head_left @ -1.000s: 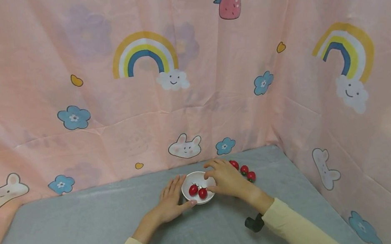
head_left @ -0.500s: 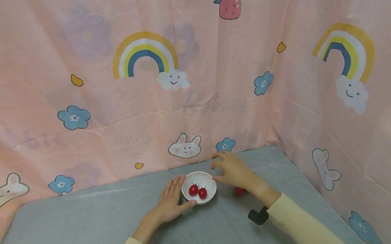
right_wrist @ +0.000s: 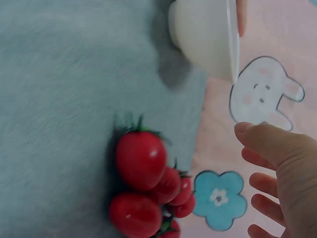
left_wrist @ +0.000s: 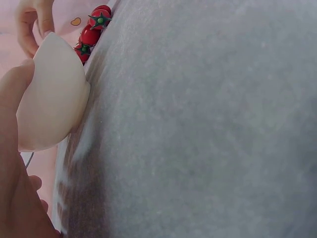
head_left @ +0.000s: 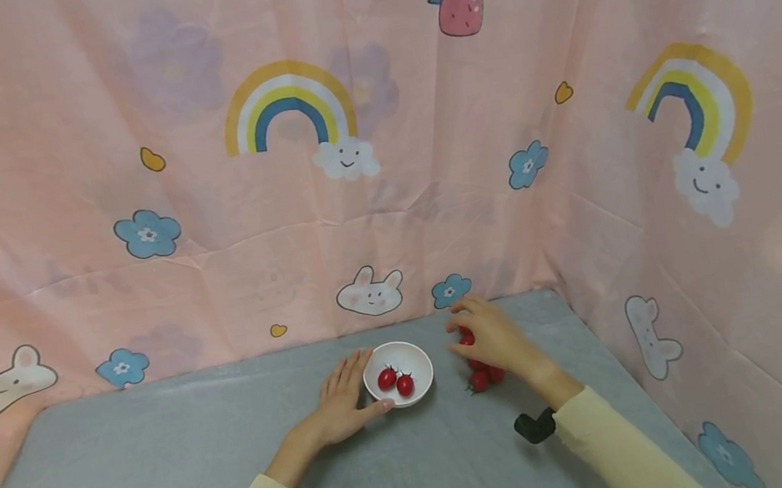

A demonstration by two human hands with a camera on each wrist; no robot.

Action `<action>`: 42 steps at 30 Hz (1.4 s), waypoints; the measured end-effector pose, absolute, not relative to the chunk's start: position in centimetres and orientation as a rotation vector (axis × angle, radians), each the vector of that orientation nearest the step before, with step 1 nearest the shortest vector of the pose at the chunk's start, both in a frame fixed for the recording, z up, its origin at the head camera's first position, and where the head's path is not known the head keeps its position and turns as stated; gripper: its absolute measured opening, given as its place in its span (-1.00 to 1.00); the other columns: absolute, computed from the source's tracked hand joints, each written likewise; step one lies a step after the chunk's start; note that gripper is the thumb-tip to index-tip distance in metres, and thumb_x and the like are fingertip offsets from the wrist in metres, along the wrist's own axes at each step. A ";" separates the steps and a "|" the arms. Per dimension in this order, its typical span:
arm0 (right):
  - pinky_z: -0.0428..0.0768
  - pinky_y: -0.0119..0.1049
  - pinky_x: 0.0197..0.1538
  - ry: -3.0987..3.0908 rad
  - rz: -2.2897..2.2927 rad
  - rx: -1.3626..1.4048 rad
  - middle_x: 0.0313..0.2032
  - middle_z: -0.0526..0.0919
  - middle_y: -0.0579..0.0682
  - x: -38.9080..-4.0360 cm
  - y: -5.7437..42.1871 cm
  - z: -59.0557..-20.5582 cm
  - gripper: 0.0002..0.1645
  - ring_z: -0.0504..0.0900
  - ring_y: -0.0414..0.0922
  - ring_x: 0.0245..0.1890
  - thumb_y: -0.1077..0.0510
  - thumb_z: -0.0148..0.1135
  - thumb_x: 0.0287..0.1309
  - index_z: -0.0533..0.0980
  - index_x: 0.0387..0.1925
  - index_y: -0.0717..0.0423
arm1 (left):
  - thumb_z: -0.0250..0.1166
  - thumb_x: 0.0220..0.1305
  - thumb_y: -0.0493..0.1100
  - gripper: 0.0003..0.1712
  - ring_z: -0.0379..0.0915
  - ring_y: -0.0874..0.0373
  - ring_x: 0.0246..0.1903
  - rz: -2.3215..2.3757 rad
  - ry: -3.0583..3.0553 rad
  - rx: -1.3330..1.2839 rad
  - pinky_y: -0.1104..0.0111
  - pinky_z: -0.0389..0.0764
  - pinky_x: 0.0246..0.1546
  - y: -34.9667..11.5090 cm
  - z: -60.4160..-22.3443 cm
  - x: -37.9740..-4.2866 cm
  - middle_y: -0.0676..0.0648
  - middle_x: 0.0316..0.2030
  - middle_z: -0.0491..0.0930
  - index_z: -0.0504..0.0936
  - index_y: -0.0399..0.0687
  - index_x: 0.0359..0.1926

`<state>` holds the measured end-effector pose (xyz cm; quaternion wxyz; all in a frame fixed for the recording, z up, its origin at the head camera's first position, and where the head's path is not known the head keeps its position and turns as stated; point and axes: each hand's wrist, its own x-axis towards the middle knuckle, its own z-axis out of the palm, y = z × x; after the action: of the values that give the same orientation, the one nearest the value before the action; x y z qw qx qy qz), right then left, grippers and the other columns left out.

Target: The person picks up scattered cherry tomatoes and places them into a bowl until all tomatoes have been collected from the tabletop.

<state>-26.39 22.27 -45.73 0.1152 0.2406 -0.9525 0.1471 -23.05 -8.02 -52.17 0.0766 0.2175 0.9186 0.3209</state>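
I see 2 glossy red tomatoes (head_left: 387, 379) in the white bowl (head_left: 408, 356), the left hand (head_left: 343, 407) touching it, fingers straight; the right hand (head_left: 490, 336), fingers parted, hovers by plump green-topped tomatoes (right_wrist: 141, 161) clustered on grey cloth (head_left: 167, 471).

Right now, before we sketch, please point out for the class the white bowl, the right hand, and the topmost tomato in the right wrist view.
White bowl (head_left: 395, 353): head view, bare far inner wall.
Right hand (head_left: 492, 337): head view, back of the hand.
Topmost tomato (right_wrist: 141, 160): right wrist view, middle of its red skin.
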 end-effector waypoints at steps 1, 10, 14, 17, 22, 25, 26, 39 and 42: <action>0.45 0.15 0.28 -2.795 0.434 0.701 0.10 0.61 0.13 -26.3 22.4 -45.8 -0.64 0.50 0.12 0.19 0.00 0.52 0.00 0.71 -0.18 0.09 | 0.19 0.26 0.37 0.08 -0.28 -0.24 0.57 0.963 2.754 0.655 -0.29 -0.13 0.45 -8.0 -52.1 -23.0 -0.18 0.58 -0.11 -0.12 0.12 0.59; 0.46 0.13 0.27 -2.819 0.443 0.631 0.14 0.61 0.18 -26.8 24.0 -47.4 -0.65 0.50 0.12 0.20 0.01 0.53 -0.02 0.72 -0.19 0.08 | 0.21 0.26 0.35 0.08 -0.27 -0.26 0.56 0.963 2.757 0.665 -0.29 -0.12 0.44 -8.0 -52.0 -23.0 -0.20 0.58 -0.10 -0.11 0.08 0.58; 0.45 0.15 0.27 -2.826 0.458 0.610 0.13 0.61 0.20 -27.1 24.7 -48.0 -0.66 0.50 0.16 0.20 0.02 0.53 -0.03 0.71 -0.23 0.11 | 0.20 0.26 0.36 0.08 -0.27 -0.26 0.56 0.964 2.755 0.665 -0.30 -0.12 0.44 -8.0 -52.1 -23.0 -0.20 0.58 -0.10 -0.11 0.09 0.59; 0.46 0.14 0.27 -2.843 0.463 0.579 0.13 0.60 0.19 -27.3 25.0 -48.3 -0.65 0.50 0.15 0.21 0.01 0.52 -0.02 0.70 -0.21 0.12 | 0.19 0.26 0.37 0.08 -0.27 -0.26 0.57 0.963 2.753 0.661 -0.30 -0.13 0.44 -8.0 -52.1 -23.0 -0.19 0.58 -0.10 -0.12 0.10 0.59; 0.45 0.16 0.27 -2.866 0.473 0.556 0.13 0.59 0.17 -27.6 25.4 -48.7 -0.69 0.50 0.14 0.19 0.05 0.50 0.03 0.70 -0.19 0.11 | 0.19 0.26 0.38 0.08 -0.28 -0.25 0.57 0.966 2.748 0.654 -0.29 -0.13 0.45 -8.1 -52.2 -23.1 -0.18 0.58 -0.10 -0.12 0.13 0.59; 0.44 0.18 0.27 -2.871 0.453 0.568 0.13 0.59 0.18 -27.8 25.6 -48.8 -0.71 0.49 0.16 0.20 0.08 0.49 0.04 0.70 -0.18 0.09 | 0.18 0.26 0.39 0.08 -0.29 -0.25 0.57 0.961 2.748 0.655 -0.29 -0.14 0.45 -8.1 -52.2 -23.1 -0.18 0.58 -0.11 -0.13 0.15 0.59; 0.44 0.19 0.27 -2.875 0.445 0.572 0.13 0.59 0.18 -27.8 25.6 -48.8 -0.71 0.49 0.16 0.20 0.09 0.48 0.04 0.70 -0.17 0.08 | 0.18 0.26 0.39 0.08 -0.29 -0.25 0.57 0.960 2.747 0.656 -0.29 -0.14 0.45 -8.1 -52.2 -23.2 -0.18 0.58 -0.12 -0.13 0.14 0.59; 0.38 0.27 0.28 -2.994 0.393 0.528 0.18 0.56 0.23 -28.5 25.4 -48.6 -0.65 0.44 0.22 0.24 0.09 0.49 0.02 0.71 -0.10 0.02 | 0.19 0.27 0.37 0.08 -0.29 -0.26 0.57 0.968 2.737 0.661 -0.30 -0.14 0.45 -8.1 -52.0 -23.1 -0.18 0.58 -0.12 -0.13 0.12 0.59; 0.38 0.27 0.28 -3.028 0.377 0.502 0.19 0.54 0.22 -28.5 25.3 -48.6 -0.63 0.43 0.21 0.24 0.06 0.50 0.00 0.71 -0.09 0.00 | 0.20 0.26 0.36 0.08 -0.29 -0.26 0.57 0.973 2.734 0.657 -0.30 -0.14 0.45 -8.1 -52.0 -23.1 -0.18 0.58 -0.12 -0.12 0.12 0.59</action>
<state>-28.50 25.27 -48.60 0.0246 0.1624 -0.9788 0.1219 -23.10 -8.15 -52.01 0.0828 0.2199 0.9157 0.3260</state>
